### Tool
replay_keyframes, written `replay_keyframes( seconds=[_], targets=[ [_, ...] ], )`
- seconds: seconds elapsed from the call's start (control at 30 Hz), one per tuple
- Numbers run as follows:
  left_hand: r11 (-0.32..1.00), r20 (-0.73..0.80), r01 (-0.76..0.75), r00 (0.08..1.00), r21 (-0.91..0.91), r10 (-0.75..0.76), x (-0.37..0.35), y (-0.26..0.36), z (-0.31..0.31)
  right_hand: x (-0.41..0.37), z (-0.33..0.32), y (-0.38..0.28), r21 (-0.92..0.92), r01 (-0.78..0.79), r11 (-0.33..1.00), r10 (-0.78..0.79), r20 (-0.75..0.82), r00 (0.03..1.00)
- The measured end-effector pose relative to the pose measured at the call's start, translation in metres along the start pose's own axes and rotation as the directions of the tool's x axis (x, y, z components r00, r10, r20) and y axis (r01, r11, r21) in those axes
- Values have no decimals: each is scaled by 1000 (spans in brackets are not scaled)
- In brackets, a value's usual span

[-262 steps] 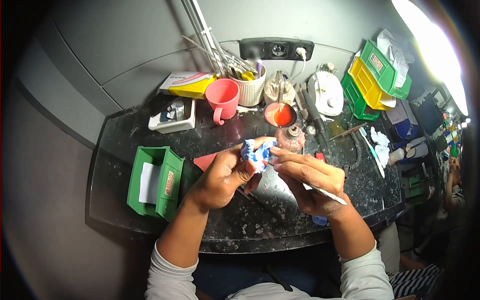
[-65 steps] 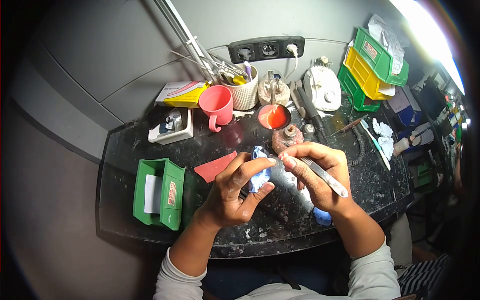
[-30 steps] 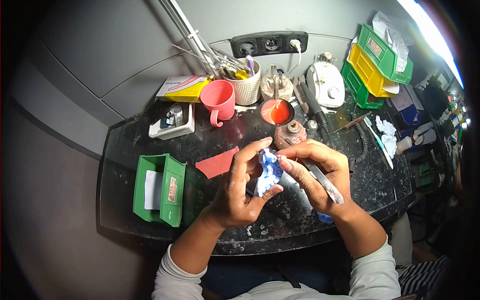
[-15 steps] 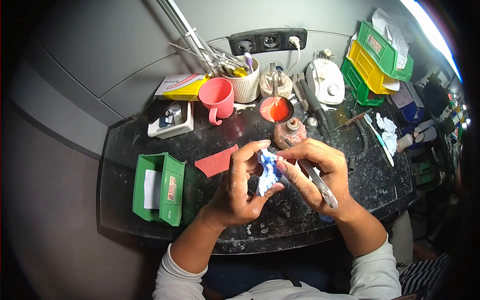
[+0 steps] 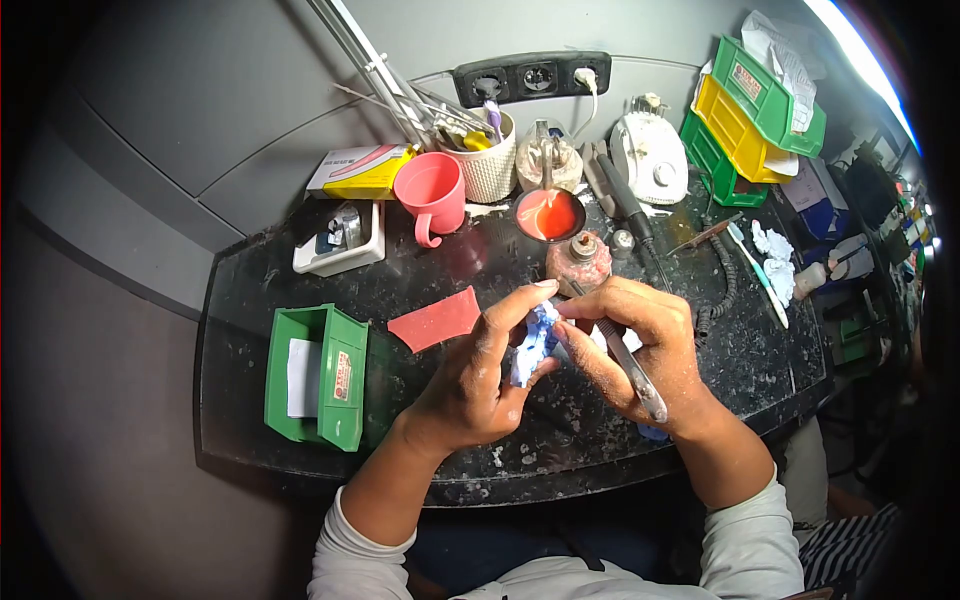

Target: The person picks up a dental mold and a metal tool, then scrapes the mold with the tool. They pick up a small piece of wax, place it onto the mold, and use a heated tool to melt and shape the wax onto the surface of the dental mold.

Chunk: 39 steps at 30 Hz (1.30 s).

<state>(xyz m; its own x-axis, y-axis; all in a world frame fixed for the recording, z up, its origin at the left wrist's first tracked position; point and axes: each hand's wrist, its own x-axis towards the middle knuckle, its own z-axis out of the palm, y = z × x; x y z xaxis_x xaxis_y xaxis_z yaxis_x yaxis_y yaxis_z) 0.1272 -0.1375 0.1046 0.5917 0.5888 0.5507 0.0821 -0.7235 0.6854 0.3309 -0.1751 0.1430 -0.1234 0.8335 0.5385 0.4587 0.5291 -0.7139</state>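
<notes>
Hovering above the dark surface (image 5: 250, 290), pinched a blue cast (image 5: 533, 340) in the left grip (image 5: 470, 380). Clenched a metal tool (image 5: 632, 368) in the right grip (image 5: 640, 345), tip toward the cast.
</notes>
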Motion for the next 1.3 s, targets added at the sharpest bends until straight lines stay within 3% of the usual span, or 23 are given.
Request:
replay_keyframes(
  seconds=[0.1,0.17,0.3,0.37,0.43,0.47,0.53,0.63,0.67,0.77,0.93,1.0,1.07,1.13,1.2,1.27,1.3],
  targets=[
    [1000,-17,-5,1000,-14,5,-1,-1,1,-1,3,1,24,2,1000,-2,-6,1000],
    [976,-25,57,998,-209,-63,-4,-6,4,-2,6,3,62,7,998,-5,-19,1000],
    [958,0,100,995,-267,-104,-1,-2,3,-2,6,4,145,-90,985,89,16,996],
    [904,4,162,985,-396,-175,2,4,2,-1,3,2,176,-110,978,106,32,994],
    [878,27,232,969,-419,-244,2,9,-6,1,-1,-4,238,-227,944,219,59,974],
    [846,51,302,949,-440,-312,3,11,-9,1,-2,-4,239,-226,944,218,58,974],
    [802,-9,262,949,-537,-316,8,15,-8,2,-4,-4,262,-168,950,182,-27,983],
    [608,67,261,944,-749,-322,12,7,-14,2,-7,-2,282,-170,944,188,-36,982],
    [610,67,261,944,-748,-323,12,6,-15,3,-6,-1,288,-148,946,170,-51,984],
    [342,99,223,934,-913,-344,12,4,-14,1,1,1,316,-103,943,129,-61,990],
    [194,164,244,920,-950,-357,9,-2,-21,-1,4,1,342,-70,937,104,-82,991],
    [152,181,246,920,-957,-348,7,-9,-23,0,-3,-6,300,-171,939,186,-23,982],
    [263,187,289,917,-921,-352,5,-15,-25,1,-2,-1,307,-108,945,130,-49,990],
    [244,195,314,890,-917,-411,8,-11,-24,3,0,2,225,84,971,-61,-106,992],
    [222,202,336,859,-915,-470,10,-8,-23,3,-2,-2,135,89,987,-72,-125,990],
    [-98,226,204,852,-974,-473,10,-6,-22,3,-4,-1,10,162,987,-161,-80,984],
    [-71,204,195,843,-978,-498,9,-8,-20,2,1,0,144,151,978,-134,-120,984]
  ],
)
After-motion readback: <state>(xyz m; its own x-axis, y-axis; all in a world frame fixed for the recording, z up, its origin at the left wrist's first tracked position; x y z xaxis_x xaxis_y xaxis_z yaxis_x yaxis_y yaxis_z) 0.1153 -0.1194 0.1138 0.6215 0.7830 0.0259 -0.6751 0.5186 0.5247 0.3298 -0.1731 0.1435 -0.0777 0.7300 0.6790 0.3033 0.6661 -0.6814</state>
